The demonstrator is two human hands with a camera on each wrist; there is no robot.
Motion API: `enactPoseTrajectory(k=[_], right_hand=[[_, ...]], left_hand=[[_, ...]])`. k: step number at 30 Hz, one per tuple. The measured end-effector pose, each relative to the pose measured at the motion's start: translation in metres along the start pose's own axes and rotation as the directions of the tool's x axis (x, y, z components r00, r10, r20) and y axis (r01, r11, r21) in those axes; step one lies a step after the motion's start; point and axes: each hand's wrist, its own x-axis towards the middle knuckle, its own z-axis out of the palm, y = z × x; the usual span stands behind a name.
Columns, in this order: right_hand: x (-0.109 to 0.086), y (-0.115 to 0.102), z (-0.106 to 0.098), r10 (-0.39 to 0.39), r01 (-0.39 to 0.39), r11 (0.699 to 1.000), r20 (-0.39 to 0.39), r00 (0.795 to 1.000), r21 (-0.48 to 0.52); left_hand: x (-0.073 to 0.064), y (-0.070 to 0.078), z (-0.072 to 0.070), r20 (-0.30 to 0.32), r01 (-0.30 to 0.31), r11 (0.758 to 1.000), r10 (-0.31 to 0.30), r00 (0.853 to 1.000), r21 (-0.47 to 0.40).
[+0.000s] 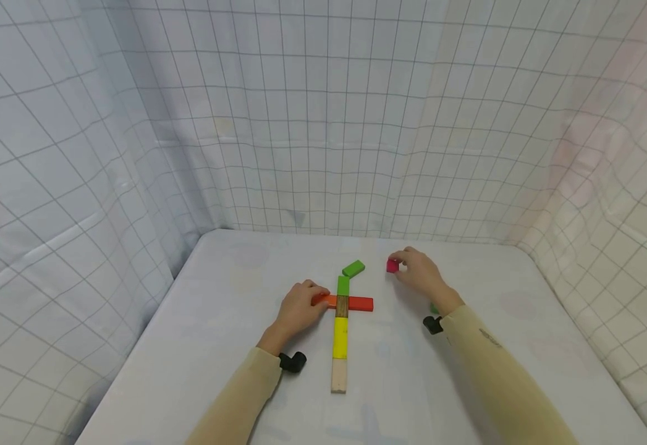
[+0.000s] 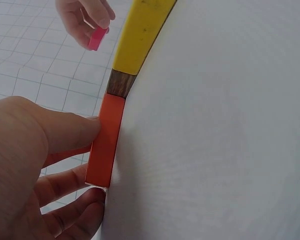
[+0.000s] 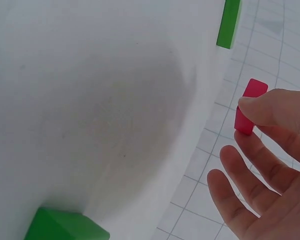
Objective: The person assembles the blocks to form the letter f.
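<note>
My left hand (image 1: 300, 307) holds an orange block (image 2: 106, 142) between thumb and fingers. That block's end meets a small brown block (image 1: 342, 306) at the centre of a cross of blocks. A red block (image 1: 361, 303) points right from the brown one, and a green block (image 1: 343, 285) lies beyond it. Toward me run a yellow block (image 1: 340, 337) and a pale wooden block (image 1: 338, 375). Off to the right, my right hand (image 1: 419, 272) pinches a pink block (image 3: 251, 106) between thumb and fingertips, with the other fingers spread.
Another green block (image 1: 353, 268) lies at an angle just past the cross's far end. A darker green block (image 3: 62, 226) sits beneath my right wrist, mostly hidden in the head view. White grid-patterned cloth (image 1: 323, 123) hangs behind and on both sides of the white table (image 1: 206, 371).
</note>
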Motion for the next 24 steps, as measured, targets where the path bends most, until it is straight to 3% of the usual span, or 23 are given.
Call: enactPoseTrajectory(k=[24], right_hand=[[0.046,-0.016,0.018,0.044,-0.045,0.999,0.080,0.996,0.000]], left_hand=[[0.000,0.000,-0.001,-0.001,-0.015,1.000,0.015,1.000,-0.005]])
